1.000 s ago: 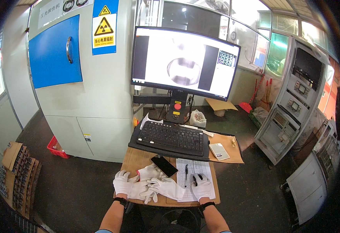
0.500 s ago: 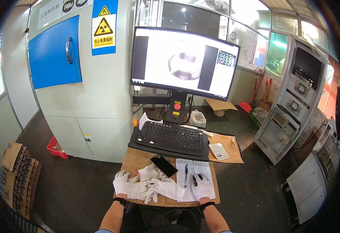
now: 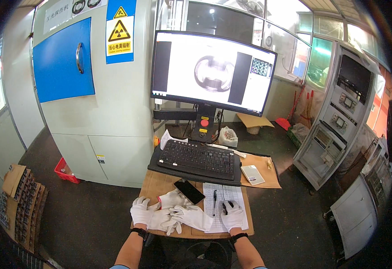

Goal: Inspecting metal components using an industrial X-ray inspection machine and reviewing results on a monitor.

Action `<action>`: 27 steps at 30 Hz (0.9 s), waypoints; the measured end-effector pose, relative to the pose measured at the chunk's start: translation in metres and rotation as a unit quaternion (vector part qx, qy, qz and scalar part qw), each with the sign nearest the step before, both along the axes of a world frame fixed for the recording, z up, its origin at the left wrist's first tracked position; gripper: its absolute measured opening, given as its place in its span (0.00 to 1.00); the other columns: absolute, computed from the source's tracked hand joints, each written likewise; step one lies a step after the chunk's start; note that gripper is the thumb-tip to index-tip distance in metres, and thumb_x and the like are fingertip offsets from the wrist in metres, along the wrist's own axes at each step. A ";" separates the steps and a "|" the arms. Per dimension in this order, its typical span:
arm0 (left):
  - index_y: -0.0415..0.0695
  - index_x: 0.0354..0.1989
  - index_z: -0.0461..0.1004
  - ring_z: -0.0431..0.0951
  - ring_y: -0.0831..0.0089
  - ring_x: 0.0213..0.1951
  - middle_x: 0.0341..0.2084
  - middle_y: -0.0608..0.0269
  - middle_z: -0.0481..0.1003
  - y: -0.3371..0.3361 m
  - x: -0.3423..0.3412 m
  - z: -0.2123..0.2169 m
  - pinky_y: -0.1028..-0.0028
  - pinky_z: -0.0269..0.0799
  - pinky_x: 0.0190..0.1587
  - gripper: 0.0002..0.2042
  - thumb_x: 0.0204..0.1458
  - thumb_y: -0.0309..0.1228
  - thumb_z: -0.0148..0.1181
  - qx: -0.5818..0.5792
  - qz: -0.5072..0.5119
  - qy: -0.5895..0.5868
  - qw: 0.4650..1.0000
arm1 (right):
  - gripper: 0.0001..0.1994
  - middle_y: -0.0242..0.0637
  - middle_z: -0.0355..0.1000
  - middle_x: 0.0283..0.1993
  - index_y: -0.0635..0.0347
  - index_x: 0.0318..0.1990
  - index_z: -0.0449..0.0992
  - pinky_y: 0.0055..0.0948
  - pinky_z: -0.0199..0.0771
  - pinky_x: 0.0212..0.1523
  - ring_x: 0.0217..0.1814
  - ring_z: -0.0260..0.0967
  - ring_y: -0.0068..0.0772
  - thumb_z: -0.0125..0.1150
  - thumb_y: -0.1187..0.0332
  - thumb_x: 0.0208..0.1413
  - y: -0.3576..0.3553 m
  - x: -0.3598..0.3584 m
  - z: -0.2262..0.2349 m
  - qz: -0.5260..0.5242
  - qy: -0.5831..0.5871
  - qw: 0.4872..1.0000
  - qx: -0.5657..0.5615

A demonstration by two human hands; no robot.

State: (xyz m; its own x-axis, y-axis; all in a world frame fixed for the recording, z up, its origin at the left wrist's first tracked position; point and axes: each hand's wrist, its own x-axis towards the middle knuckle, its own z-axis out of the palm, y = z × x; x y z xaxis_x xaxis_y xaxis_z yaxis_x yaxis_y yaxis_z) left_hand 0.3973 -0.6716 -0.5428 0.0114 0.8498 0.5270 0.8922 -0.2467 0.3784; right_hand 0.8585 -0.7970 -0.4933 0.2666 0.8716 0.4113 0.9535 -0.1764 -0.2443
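Observation:
My right hand [image 3: 233,217], in a white glove, is wrapped over a black computer mouse [image 3: 227,205] on a printed form [image 3: 243,199]. A black pen [image 3: 214,199] lies on that form, just left of the mouse. My left hand [image 3: 140,211], gloved too, rests on the left side of the brown board [image 3: 153,179], fingers lying on it and holding nothing. Beside it are loose white gloves [image 3: 191,216] in a pile. Behind them a dark phone [image 3: 189,191] lies at a slant. The monitor [image 3: 214,69] displays a grey ring-shaped image.
A black keyboard [image 3: 198,157] sits on a raised tray beyond my hands, with a small white box [image 3: 253,175] to its right. A large cabinet with a blue door [image 3: 63,62] stands left. Stacked parts [image 3: 23,206] are at lower left, an instrument rack [image 3: 335,116] at right.
On the monitor, the ring-shaped image has changed: its opening looks wider and its edges sharper. Both hands stay in place.

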 end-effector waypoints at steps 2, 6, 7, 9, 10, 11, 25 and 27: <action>0.50 0.53 0.94 0.85 0.45 0.68 0.61 0.55 0.89 0.001 -0.002 -0.002 0.49 0.83 0.72 0.16 0.57 0.35 0.74 -0.001 0.004 0.004 1.000 | 0.26 0.46 0.84 0.71 0.38 0.69 0.90 0.63 0.85 0.62 0.61 0.84 0.63 0.76 0.55 0.61 0.001 -0.001 -0.001 -0.001 -0.004 1.000 0.004; 0.50 0.53 0.94 0.85 0.45 0.69 0.62 0.56 0.89 -0.002 0.003 0.003 0.49 0.83 0.72 0.17 0.58 0.41 0.77 -0.013 0.004 0.002 1.000 | 0.27 0.46 0.84 0.72 0.38 0.69 0.90 0.63 0.85 0.61 0.61 0.84 0.63 0.76 0.55 0.61 0.000 0.001 -0.003 -0.004 -0.007 1.000 0.000; 0.50 0.54 0.94 0.85 0.45 0.69 0.62 0.57 0.89 -0.001 0.001 0.001 0.49 0.83 0.72 0.17 0.58 0.42 0.77 -0.014 0.006 0.003 1.000 | 0.27 0.45 0.84 0.72 0.38 0.69 0.90 0.63 0.85 0.61 0.62 0.84 0.63 0.76 0.55 0.61 0.001 0.001 -0.002 -0.002 -0.007 1.000 -0.002; 0.50 0.54 0.94 0.85 0.46 0.69 0.62 0.57 0.89 0.000 0.000 0.000 0.50 0.83 0.73 0.18 0.58 0.44 0.78 -0.013 0.008 0.007 1.000 | 0.27 0.45 0.83 0.73 0.38 0.69 0.90 0.63 0.85 0.61 0.62 0.84 0.64 0.76 0.55 0.61 0.001 0.001 -0.004 -0.002 -0.006 1.000 -0.002; 0.50 0.54 0.94 0.84 0.46 0.70 0.63 0.57 0.89 0.000 0.001 0.001 0.50 0.83 0.73 0.18 0.59 0.44 0.78 -0.014 0.008 0.008 1.000 | 0.27 0.45 0.83 0.73 0.38 0.69 0.90 0.63 0.85 0.61 0.62 0.83 0.64 0.76 0.55 0.61 0.001 0.001 -0.004 -0.003 -0.005 1.000 -0.002; 0.50 0.54 0.94 0.84 0.46 0.70 0.63 0.57 0.89 0.000 0.002 0.001 0.50 0.82 0.73 0.18 0.59 0.44 0.78 -0.018 0.008 0.007 1.000 | 0.27 0.45 0.83 0.73 0.38 0.69 0.90 0.64 0.85 0.61 0.62 0.83 0.64 0.76 0.55 0.61 0.001 0.002 -0.005 -0.003 -0.005 1.000 -0.001; 0.50 0.52 0.94 0.85 0.44 0.68 0.60 0.56 0.90 0.001 0.000 -0.001 0.48 0.83 0.72 0.16 0.56 0.36 0.75 -0.004 0.008 0.005 1.000 | 0.26 0.47 0.85 0.70 0.39 0.67 0.91 0.64 0.86 0.59 0.59 0.85 0.65 0.76 0.56 0.59 0.001 0.002 -0.002 0.012 -0.005 1.000 0.016; 0.50 0.51 0.94 0.85 0.44 0.68 0.60 0.55 0.90 0.001 0.000 -0.002 0.48 0.83 0.72 0.16 0.55 0.35 0.75 -0.002 0.006 0.003 1.000 | 0.27 0.47 0.85 0.69 0.39 0.67 0.91 0.64 0.86 0.59 0.59 0.85 0.65 0.76 0.56 0.58 0.001 0.003 -0.003 0.013 -0.004 1.000 0.016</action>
